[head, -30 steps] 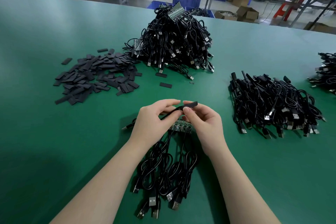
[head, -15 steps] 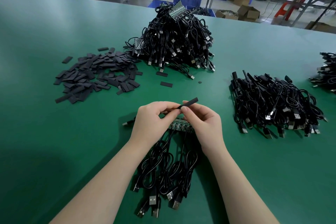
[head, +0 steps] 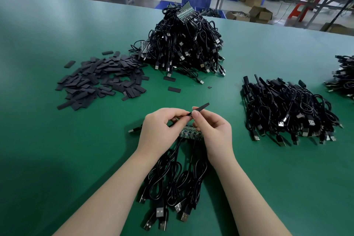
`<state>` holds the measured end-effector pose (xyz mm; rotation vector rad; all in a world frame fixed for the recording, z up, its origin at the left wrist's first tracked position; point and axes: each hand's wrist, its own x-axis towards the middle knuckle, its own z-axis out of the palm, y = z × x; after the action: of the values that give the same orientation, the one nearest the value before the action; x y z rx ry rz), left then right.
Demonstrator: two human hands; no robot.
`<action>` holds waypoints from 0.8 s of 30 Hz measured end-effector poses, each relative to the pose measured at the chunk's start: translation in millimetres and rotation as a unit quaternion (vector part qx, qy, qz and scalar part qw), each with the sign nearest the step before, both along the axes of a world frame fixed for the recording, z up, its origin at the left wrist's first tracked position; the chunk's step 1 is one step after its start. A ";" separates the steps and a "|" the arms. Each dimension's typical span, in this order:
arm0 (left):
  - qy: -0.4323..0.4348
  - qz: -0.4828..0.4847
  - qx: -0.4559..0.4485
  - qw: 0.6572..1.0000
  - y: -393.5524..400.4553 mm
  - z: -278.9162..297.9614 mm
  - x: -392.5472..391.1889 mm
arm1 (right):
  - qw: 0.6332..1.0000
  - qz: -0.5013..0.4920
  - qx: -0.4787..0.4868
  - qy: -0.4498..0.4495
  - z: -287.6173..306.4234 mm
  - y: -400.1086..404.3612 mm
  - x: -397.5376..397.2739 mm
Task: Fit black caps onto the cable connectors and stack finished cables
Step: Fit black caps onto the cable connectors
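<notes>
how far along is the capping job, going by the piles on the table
Done: a flat stack of finished cables lies to the right. In hand: the right hand pinches a black cap while the left hand holds a cable end up to it, above a bundle of cables. Left: the tall cable heap and the loose caps suggest much work remains.

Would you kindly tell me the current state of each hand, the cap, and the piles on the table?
left hand: pinches a cable end
right hand: pinches the black cap
black cap: held above the table, tilted up to the right
green board: lying flat under the hands, cables attached
loose caps: scattered heap
uncapped cable pile: tall heap
finished cables: low stack
</notes>
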<state>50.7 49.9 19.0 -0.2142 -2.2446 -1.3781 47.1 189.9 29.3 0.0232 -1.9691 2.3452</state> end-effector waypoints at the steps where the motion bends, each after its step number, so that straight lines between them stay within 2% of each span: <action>1: 0.008 0.004 -0.001 1.000 0.6 -0.2 0.6 | 1.000 0.000 -0.001 0.000 0.0 -0.3 0.2; 7: 0.065 0.024 -0.027 0.997 4.2 0.1 3.5 | 1.000 0.007 -0.006 0.003 -0.7 -4.1 1.9; 19: 0.087 0.024 -0.082 0.993 -0.6 -0.3 0.4 | 0.998 0.053 0.015 0.005 1.0 -0.9 0.5; 24: 0.064 0.019 -0.084 0.994 -1.6 0.5 -1.3 | 1.000 -0.004 -0.019 0.007 0.9 1.7 -0.7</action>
<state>49.4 48.3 19.4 -0.3075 -2.2459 -1.1239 46.4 191.6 30.3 0.0298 -1.9140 2.3700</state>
